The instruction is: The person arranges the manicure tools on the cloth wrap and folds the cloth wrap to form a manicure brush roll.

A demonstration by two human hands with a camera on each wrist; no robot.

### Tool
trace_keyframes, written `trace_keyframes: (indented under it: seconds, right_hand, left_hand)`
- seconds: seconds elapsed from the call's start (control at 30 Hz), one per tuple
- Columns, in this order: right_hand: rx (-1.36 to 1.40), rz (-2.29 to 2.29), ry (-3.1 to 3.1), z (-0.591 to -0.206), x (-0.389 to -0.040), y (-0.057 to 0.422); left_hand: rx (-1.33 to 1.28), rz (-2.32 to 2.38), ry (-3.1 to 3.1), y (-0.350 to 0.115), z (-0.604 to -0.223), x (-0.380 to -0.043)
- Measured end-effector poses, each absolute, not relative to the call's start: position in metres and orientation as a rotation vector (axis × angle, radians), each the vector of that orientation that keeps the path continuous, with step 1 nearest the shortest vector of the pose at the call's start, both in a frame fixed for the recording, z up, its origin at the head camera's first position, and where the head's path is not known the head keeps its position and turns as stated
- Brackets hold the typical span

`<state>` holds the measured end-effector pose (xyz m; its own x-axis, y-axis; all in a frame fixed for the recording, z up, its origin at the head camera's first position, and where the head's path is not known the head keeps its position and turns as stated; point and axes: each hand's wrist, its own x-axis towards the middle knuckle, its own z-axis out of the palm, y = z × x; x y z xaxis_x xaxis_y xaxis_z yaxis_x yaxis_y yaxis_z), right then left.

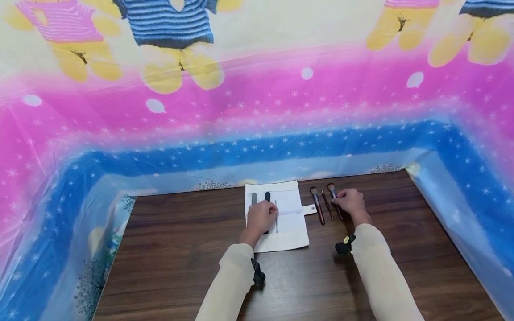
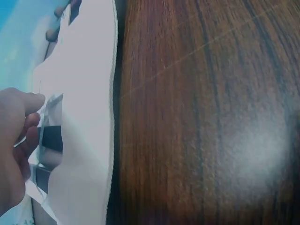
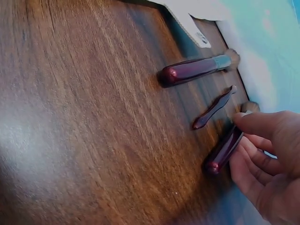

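My right hand [image 1: 351, 203] pinches the rightmost makeup brush [image 3: 227, 147], its thumb and fingers on either side of the dark red handle. Left of it lie a slim dark red tool [image 3: 215, 108] and another makeup brush [image 1: 317, 205], both on the table. My left hand [image 1: 261, 218] is over a white fabric case [image 1: 283, 243], fingers loosely bent beside a pocket edge; nothing shows between them. Close to its fingertips is a thin metal tool [image 1: 276, 223] in the case. A grey flat strip [image 1: 254, 198] and a black one [image 1: 267, 196] are partly hidden by this hand.
A strap [image 1: 309, 209] with a metal snap sticks out from the case's right side. The brown wooden table [image 1: 180, 254] meets a printed cloth [image 1: 225, 151] along its back and sides. Black wrist cameras [image 1: 258, 273] sit at both cuffs.
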<state>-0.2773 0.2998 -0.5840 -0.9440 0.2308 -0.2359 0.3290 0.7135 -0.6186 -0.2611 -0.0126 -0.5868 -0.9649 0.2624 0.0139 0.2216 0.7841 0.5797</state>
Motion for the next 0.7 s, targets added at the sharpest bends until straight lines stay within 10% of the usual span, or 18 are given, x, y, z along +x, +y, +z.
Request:
trace_keyframes:
  seconds: [0.7]
  right_hand:
    - [0.476,-1.604,2.743,-0.557,-0.296,0.246]
  left_hand:
    - [0.324,1.033,2.806,0.006,-0.589,-0.262]
